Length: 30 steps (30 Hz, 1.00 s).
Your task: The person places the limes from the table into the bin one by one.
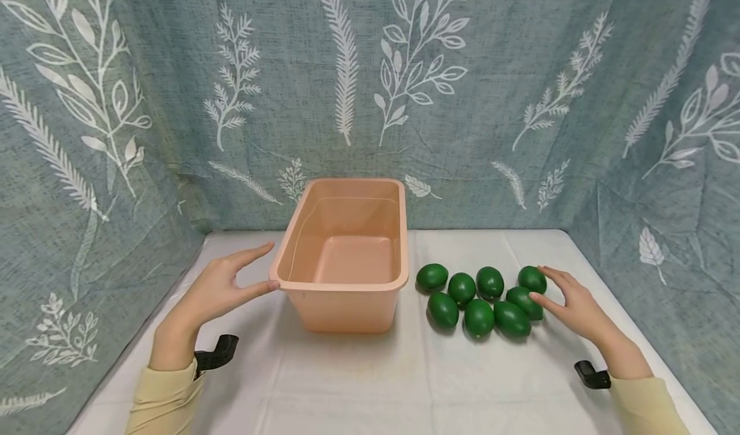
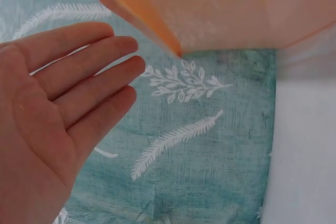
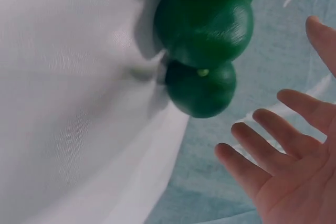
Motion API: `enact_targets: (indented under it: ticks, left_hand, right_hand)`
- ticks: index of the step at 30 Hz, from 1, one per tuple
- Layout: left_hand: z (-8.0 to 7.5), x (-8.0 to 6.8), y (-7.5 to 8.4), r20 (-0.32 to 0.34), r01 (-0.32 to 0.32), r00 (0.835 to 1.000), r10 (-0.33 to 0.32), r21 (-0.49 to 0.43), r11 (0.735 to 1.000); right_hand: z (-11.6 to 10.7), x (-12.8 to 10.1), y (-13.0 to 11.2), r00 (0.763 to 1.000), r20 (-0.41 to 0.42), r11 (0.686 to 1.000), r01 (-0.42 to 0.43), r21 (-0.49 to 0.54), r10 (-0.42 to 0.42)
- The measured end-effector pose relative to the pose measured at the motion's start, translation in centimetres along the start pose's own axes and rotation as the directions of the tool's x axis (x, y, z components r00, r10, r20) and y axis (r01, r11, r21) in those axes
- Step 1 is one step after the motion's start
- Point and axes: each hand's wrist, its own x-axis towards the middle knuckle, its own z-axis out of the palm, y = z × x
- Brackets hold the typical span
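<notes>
A peach plastic bin (image 1: 343, 310) stands empty in the middle of the white-covered table. My left hand (image 1: 243, 274) is open beside its near left corner, and the thumb tip reaches the rim. In the left wrist view the flat palm (image 2: 58, 103) faces the bin (image 2: 220, 9). Several dark green lime-like fruits (image 1: 480, 297) lie clustered right of the bin. My right hand (image 1: 555, 290) is open at the cluster's right side, its fingertips by the two rightmost fruits; I cannot tell if they touch. The right wrist view shows spread fingers (image 3: 283, 166) a little apart from two fruits (image 3: 205, 19).
A white cloth (image 1: 370, 383) covers the table. Teal leaf-print fabric (image 1: 462, 101) hangs as walls behind and along both sides. Black wrist mounts (image 1: 216, 351) sit at each yellow sleeve. The fruits lie close to the bin's right wall.
</notes>
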Motion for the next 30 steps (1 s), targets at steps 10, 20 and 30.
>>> enact_targets:
  ticks: [10,20,30]
  left_hand:
    - [0.3,0.5,0.0,0.001,0.008,1.0,-0.008,-0.029,1.0]
    - [0.6,0.6,-0.3,0.025,0.052,0.998,-0.05,-0.076,0.996]
    - [0.7,0.7,-0.4,0.033,0.065,0.997,-0.063,-0.087,0.994]
  right_hand:
    - [0.3,2.9,1.8,1.0,0.027,1.0,0.005,-0.007,-0.005]
    - [0.7,4.9,3.1,0.993,0.095,0.997,-0.075,0.03,0.071]
    - [1.6,5.0,3.9,0.97,0.163,0.981,-0.191,0.039,0.183]
